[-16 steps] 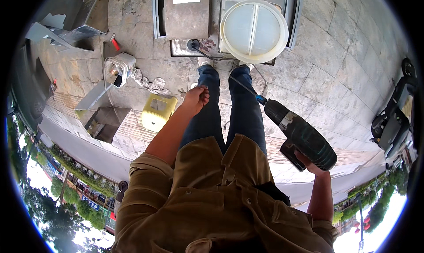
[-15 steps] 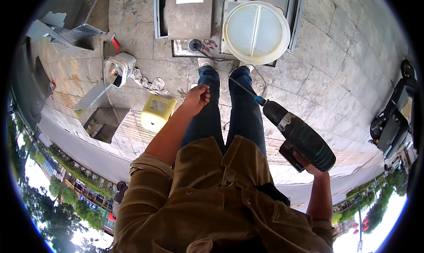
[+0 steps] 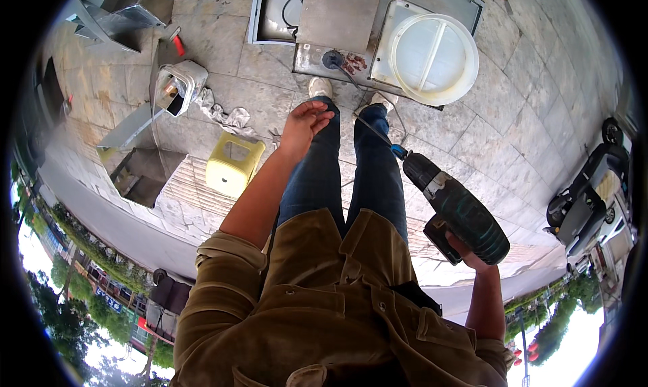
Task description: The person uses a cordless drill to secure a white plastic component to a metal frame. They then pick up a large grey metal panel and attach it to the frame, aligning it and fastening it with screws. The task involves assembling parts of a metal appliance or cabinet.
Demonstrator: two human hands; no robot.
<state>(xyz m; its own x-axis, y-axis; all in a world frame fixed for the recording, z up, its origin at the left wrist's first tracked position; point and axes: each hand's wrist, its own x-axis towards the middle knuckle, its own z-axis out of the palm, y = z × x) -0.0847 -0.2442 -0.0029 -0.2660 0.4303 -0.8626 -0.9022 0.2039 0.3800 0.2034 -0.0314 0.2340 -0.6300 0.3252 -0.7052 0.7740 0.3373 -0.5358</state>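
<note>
My right hand [image 3: 472, 255] is wrapped around the handle of a dark green and black cordless drill [image 3: 469, 218], at the right of my legs. A long thin rod [image 3: 374, 130] with a blue collar runs from the drill's chuck toward my feet. Over my left thigh hangs my left hand [image 3: 306, 132], with nothing in it and its fingers loosely bent and apart. Past my shoes, a round white plastic tub [image 3: 472, 56] with a bar across its top rests on a metal sheet. A black disc on a thin rod [image 3: 332, 59] lies left of it.
A yellow stool [image 3: 226, 177] stands to the left, near a crumpled cloth [image 3: 229, 119] and a white bucket [image 3: 197, 73] with things inside. Bent sheet-metal pieces [image 3: 145, 174] and a red-handled tool [image 3: 178, 44] lie farther left. Parked scooters [image 3: 584, 201] stand at the far right.
The view has shifted, so the tub and metal sheets sit farther right. My left hand has risen slightly and its fingers have loosened. The drill stays in my right hand.
</note>
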